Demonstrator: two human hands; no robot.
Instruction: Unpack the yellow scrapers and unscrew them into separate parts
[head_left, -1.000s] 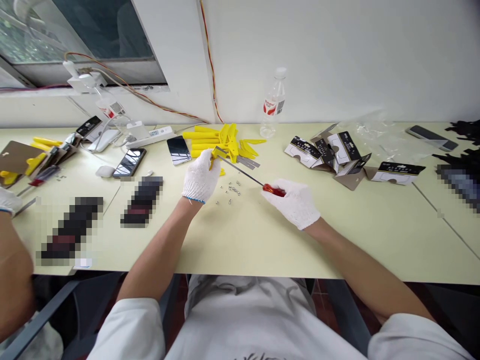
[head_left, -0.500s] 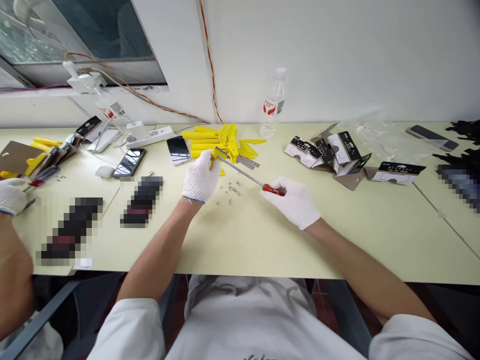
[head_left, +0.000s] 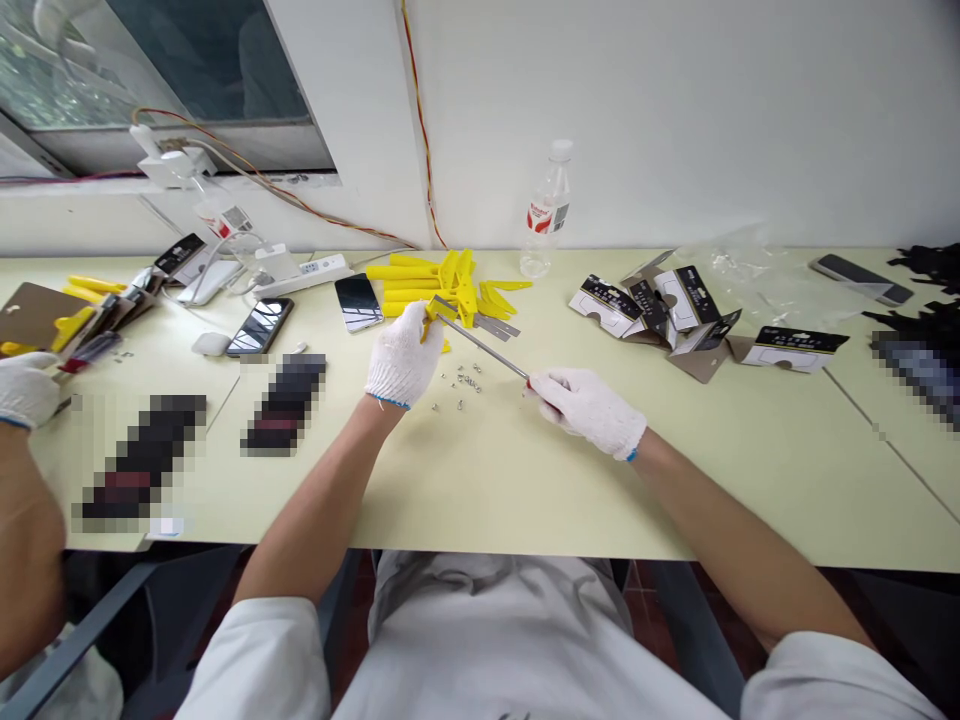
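My left hand (head_left: 405, 358), in a white knit glove, is closed around a yellow plastic tool (head_left: 433, 308) that carries a metal blade at its end. My right hand (head_left: 589, 408), gloved alike, grips the red handle of a screwdriver (head_left: 491, 352). The shaft points up and left, and its tip meets the yellow tool near the blade. Below the shaft, several small screws (head_left: 466, 378) lie scattered on the table. Just behind my left hand is a pile of yellow plastic handles (head_left: 465, 285), with flat metal blades (head_left: 496, 326) beside it.
A plastic bottle (head_left: 546, 215) stands by the wall. Black-and-white card packages (head_left: 686, 305) and clear plastic wrap (head_left: 780, 275) lie to the right. On the left are phones (head_left: 260, 327), a power strip (head_left: 311, 272) and a co-worker's gloved hand (head_left: 26, 390) near another screwdriver.
My right hand has turned over the screwdriver handle, so its fingers now cover most of the red. My left hand and the yellow tool have stayed nearly in place.
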